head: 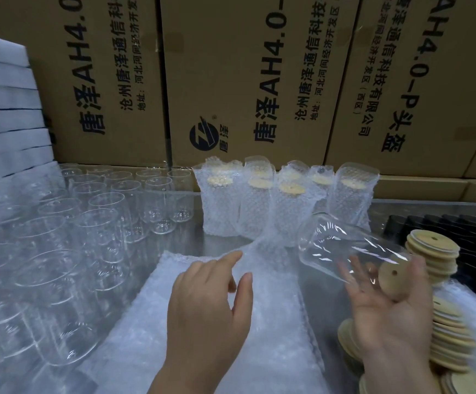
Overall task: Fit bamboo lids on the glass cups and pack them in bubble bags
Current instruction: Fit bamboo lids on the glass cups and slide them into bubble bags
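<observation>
Glass cup (344, 245), with a bamboo lid (395, 280) on its mouth, lay tilted on its side in the right hand (387, 317), whose fingers and thumb curled round the lidded end, between the stack of bubble bags (273, 336) and the piles of loose lids (433, 251). The left hand (208, 308) hung over that stack with fingers loosely spread and holding nothing, though blur hid whether the fingertips touched the top bag. Bagged cups (259, 206) stood behind near the cardboard boxes (231, 81), and bare cups (103, 223) crowded the left.

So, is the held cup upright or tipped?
Tipped: glass cup lies slanted in the right hand, base away, bamboo lid toward the palm.
</observation>
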